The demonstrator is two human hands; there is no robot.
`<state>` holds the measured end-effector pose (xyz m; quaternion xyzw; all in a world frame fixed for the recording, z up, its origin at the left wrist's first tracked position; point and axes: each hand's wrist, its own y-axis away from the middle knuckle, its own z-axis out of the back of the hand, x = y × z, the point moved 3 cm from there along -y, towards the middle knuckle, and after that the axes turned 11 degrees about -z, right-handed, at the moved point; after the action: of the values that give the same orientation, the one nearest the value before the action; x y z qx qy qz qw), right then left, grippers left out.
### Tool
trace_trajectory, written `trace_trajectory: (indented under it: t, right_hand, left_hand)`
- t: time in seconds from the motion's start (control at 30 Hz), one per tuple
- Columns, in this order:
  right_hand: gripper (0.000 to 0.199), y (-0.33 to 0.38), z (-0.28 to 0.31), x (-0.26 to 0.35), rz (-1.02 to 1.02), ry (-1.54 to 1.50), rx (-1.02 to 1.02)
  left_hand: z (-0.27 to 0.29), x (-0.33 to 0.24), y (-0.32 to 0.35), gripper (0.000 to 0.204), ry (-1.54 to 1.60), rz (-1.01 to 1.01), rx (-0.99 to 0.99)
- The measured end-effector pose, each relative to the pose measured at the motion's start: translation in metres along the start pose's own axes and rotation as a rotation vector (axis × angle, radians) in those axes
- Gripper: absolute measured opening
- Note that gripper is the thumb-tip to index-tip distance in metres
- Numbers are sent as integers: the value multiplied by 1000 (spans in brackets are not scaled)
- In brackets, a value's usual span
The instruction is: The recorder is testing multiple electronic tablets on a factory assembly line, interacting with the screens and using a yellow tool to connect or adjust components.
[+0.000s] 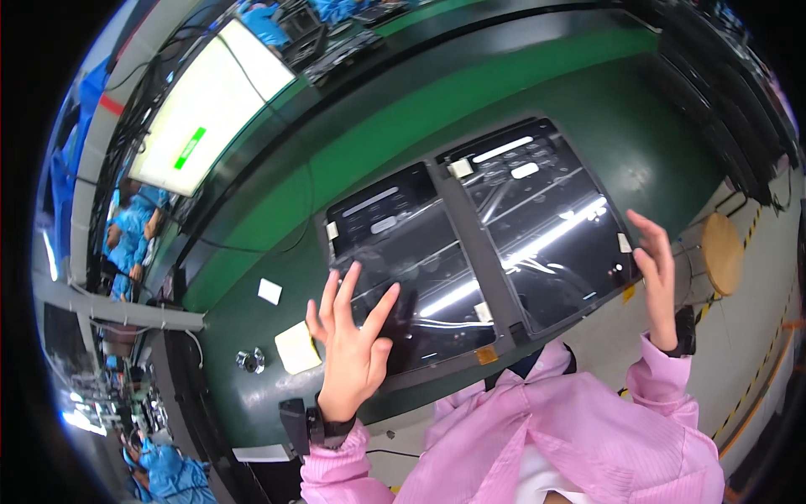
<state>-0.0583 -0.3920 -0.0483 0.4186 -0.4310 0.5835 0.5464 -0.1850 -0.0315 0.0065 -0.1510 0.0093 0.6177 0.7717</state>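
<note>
Two dark glossy touchscreen panels lie side by side in a dark holder (pixel 470 235): a left panel (pixel 403 273) and a right panel (pixel 546 214). Both are lit at the far end with white bars and small icons, and lamp reflections streak across them. My left hand (pixel 348 361) is open over the near left part of the left panel, fingers spread; whether the fingertips touch the glass I cannot tell. At the outer edge of the right panel is my right hand (pixel 658 273), also open, thumb and fingers apart, holding nothing. Small pale tabs stick to both panels.
A yellow note pad (pixel 297 348), a white square of paper (pixel 269 291) and a small shiny metal object (pixel 250 361) lie on the green table (pixel 243 315). A bright monitor (pixel 220 105) stands far left. Dark stacked trays (pixel 709 109) and a round stool (pixel 722 252) are at right.
</note>
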Motion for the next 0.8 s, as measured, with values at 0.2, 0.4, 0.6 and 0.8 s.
trace_trajectory:
  t: [0.2,0.4,0.6,0.8]
  right_hand:
    - [26,-28,-9,28,226,160,197]
    - [28,-36,-31,43,234,269,229]
    - [22,-45,-19,29,328,389,258]
    - [29,-54,-26,32,377,460,300]
  left_hand:
    - [-4,19,-12,51,-74,23,-6]
    - [7,42,20,55,-16,60,-116]
    - [-8,36,80,48,48,169,-123]
    - [33,105,129,56,269,289,-500]
